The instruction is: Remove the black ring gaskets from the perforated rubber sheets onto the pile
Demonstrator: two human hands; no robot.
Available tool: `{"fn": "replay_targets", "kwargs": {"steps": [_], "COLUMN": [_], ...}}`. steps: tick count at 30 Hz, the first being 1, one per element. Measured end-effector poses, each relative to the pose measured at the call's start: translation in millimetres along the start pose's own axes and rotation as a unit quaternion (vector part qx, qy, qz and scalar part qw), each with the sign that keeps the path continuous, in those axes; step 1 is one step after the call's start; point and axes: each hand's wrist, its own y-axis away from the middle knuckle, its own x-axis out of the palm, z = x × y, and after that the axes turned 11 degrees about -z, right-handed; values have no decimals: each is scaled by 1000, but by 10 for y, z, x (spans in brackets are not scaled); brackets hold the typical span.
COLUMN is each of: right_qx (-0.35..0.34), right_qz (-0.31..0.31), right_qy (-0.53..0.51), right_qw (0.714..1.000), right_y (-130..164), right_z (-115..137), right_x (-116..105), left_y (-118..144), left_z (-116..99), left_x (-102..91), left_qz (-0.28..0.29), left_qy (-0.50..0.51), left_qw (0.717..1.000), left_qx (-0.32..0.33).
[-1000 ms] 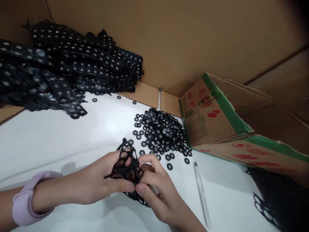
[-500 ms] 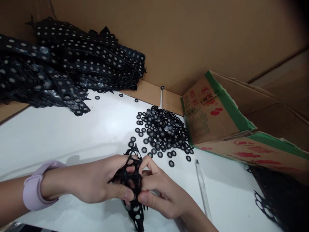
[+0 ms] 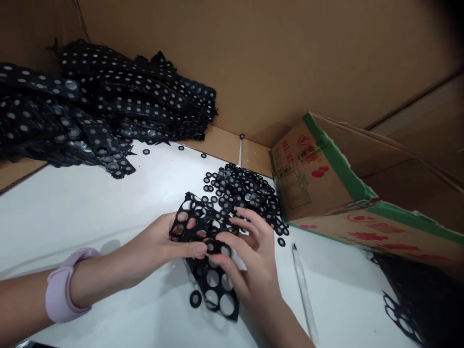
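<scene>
— Pinched between thumb and fingers of the left hand [image 3: 165, 241] is a black punched strip [image 3: 208, 256], at the centre of the frame; the right hand [image 3: 250, 261] lies over it with fingers spread, holding nothing that I can see.

— Where does the strip stand?

— Most of its holes are empty. One loose ring [image 3: 195, 298] lies on the white counter [image 3: 90, 212] just below it.

— And the rest?

— A pile of rings [image 3: 246, 193] right of centre looks like finished work. The heap of filled strips [image 3: 90, 111] at upper left seems untouched, so I'd judge much remains. A cardboard box [image 3: 326, 179] sits at right.
</scene>
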Motion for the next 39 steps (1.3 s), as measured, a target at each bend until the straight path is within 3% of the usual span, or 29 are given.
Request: {"fn": "replay_targets", "kwargs": {"steps": [4,6,8,11,15,18,21,24,27,30,35,39], "right_qx": [-80,-81,-90,-74,-36,-32,75,193,297,388,461,443], "right_qz": [-148,-176,-150,-82,-73,-43,-14,-16,-26,9,69,106], "right_qy": [94,122,134,62,-7,-34,-93,-148,-187,-220,-287,-306], "right_qw": [981,973,975,992,997,998,993,970,936,895,837,836], "right_y": [7,9,24,58,70,54,52,88,134,136,59,51], "right_z": [107,141,150,140,136,137,146,189,271,359,426,390], "right_x": [68,81,92,117,108,54,27,74,147,177,142,128], "left_y": [20,31,36,32,21,15,15,13,17,32,50,48], "left_z": [73,86,86,73,45,29,18,18,27,34,12,-22], "left_x": [37,49,58,65,42,20,29,57,63,44,33,32], "left_qz": [-35,-48,-65,-79,-93,-97,-81,-105,-132,-109,-93,-103], "left_qy": [47,55,50,10,-70,-77,-59,-56,-48,-12,8,10], "left_qw": [998,997,997,997,990,989,993,992,990,994,995,993], "left_qx": [-6,-8,-11,15,74,79,64,40,13,3,34,52]}}
